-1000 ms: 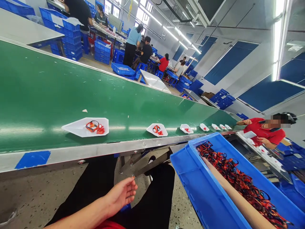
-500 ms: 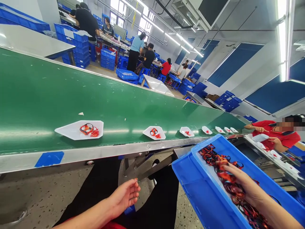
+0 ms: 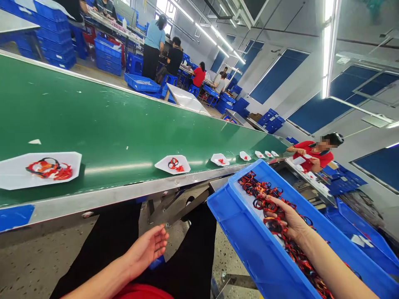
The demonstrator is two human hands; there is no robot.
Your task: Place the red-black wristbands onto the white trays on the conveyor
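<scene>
My right hand (image 3: 291, 220) reaches into a blue plastic bin (image 3: 233, 224), its fingers curled around some red-and-black loop-shaped bands (image 3: 271, 218); how many it holds is hidden. A heap of the same looped bands (image 3: 296, 253) runs along the bin's bottom. My left hand (image 3: 149, 249) hovers above my lap, palm turned inward, fingers loosely bent with nothing visible in them. On the green conveyor belt (image 3: 102, 120), a white boat-shaped tray (image 3: 75, 160) at the left carries a black-rimmed band and red pieces. Another such tray (image 3: 158, 165) lies farther right with similar contents.
A metal rail (image 3: 115, 193) edges the belt on my side. Several smaller-looking white trays, including one tray (image 3: 215, 159), line the belt toward the right. A co-worker in red (image 3: 324, 155) sits at its far end by a side shelf of trays. Stacked blue crates (image 3: 57, 37) stand beyond the belt.
The view has swung right, so belt, trays and bin appear farther left. My right hand has stayed in the bin among the bands. The left hand keeps its pose.
</scene>
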